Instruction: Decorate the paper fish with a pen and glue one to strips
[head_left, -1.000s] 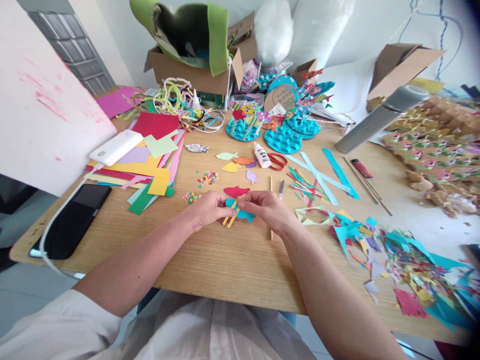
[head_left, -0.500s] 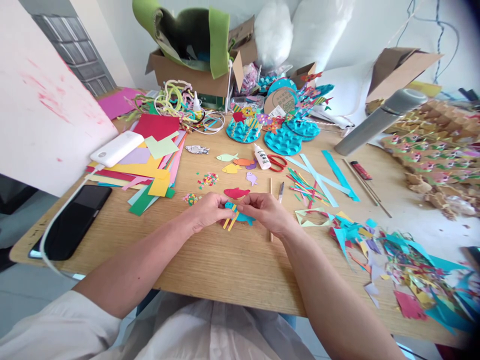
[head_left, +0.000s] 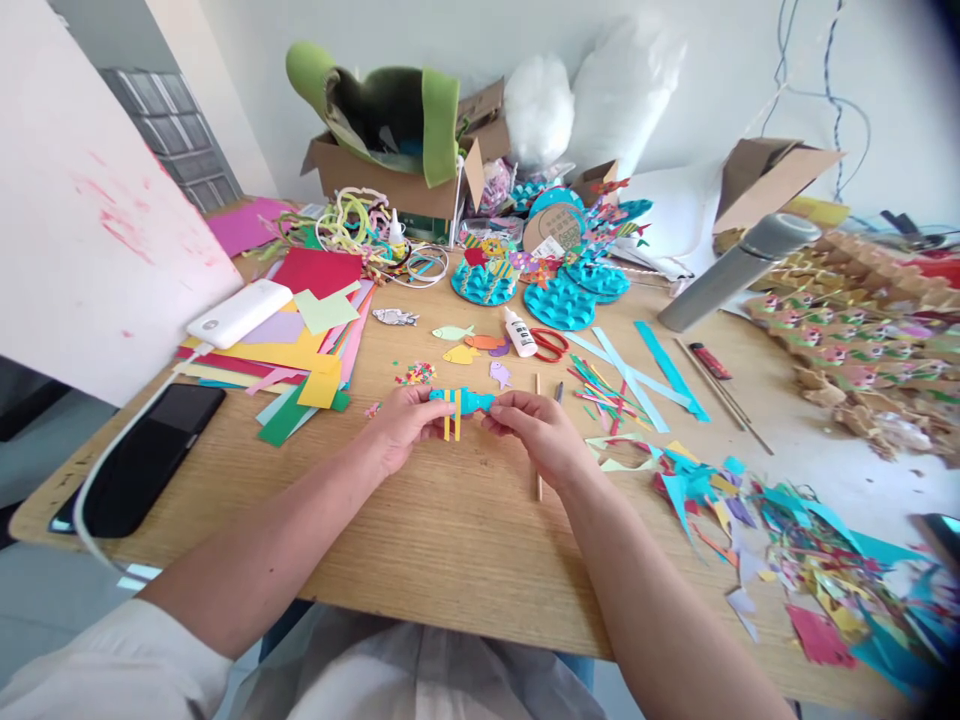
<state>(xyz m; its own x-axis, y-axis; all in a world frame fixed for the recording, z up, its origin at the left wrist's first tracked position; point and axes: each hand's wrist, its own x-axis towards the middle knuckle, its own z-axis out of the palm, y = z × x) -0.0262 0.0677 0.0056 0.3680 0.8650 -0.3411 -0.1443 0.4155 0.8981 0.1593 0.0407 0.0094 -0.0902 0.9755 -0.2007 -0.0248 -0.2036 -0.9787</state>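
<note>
A blue paper fish (head_left: 470, 401) with two yellow paper strips (head_left: 452, 425) hanging down across it is held between both hands, just above the table. My left hand (head_left: 407, 428) pinches its left end, close to the strips. At the right end, the fingertips of my right hand (head_left: 529, 425) are closed on its tail. Just beyond lie several cut paper fish, among them a yellow fish (head_left: 460, 355), an orange fish (head_left: 484, 342) and a lilac fish (head_left: 499, 375). Paper confetti (head_left: 417, 373) is heaped behind my left hand. A thin wooden stick (head_left: 538, 480) lies by my right wrist.
Behind the fish stand a white glue bottle (head_left: 520, 334) and red scissors (head_left: 550, 344). Coloured paper (head_left: 319, 270), a power bank (head_left: 238, 313) and a phone (head_left: 161, 455) lie left. Paper strips (head_left: 611, 395), scraps (head_left: 810, 530) and a grey flask (head_left: 739, 272) are right.
Both hands have raised the blue fish and turned it level, its yellow strips now hanging straight down. My right hand has shifted to the tail end. The camera view has tilted slightly.
</note>
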